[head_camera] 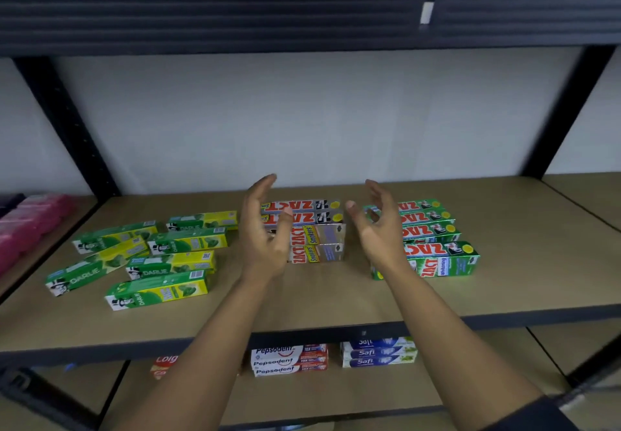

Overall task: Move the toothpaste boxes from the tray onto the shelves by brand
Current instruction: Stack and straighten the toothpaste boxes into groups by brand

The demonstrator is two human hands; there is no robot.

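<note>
Hovering above the tan wooden shelf board [319,296] in its dark metal frame, our left hand [265,229] and right hand [379,229] faced each other, palms inward, fingers loosely curved and gripping nothing. Between them lay the silver-grey Zact Smokers cardboard boxes [316,229], stacked in a tidy block; we judged the hands were set either side so as to square that block. Behind the right hand sat the green Zact Whitening boxes [437,239], lined in a row and kept apart from the grey ones as a separate variety. Well to the left, the green-and-yellow Darlie boxes [151,256] lay at mixed angles, grouped by brand but not straightened. On the lower shelf board [336,393] stood stacked white-and-red Pepsodent boxes [289,360], blue-and-white Safi boxes [379,353] beside them, and a red box [164,365] partly hidden by our left forearm. Pink packs [30,225] sat on the neighbouring shelf at far left. The tray was not in view, so we could not tell how many boxes remained.
</note>
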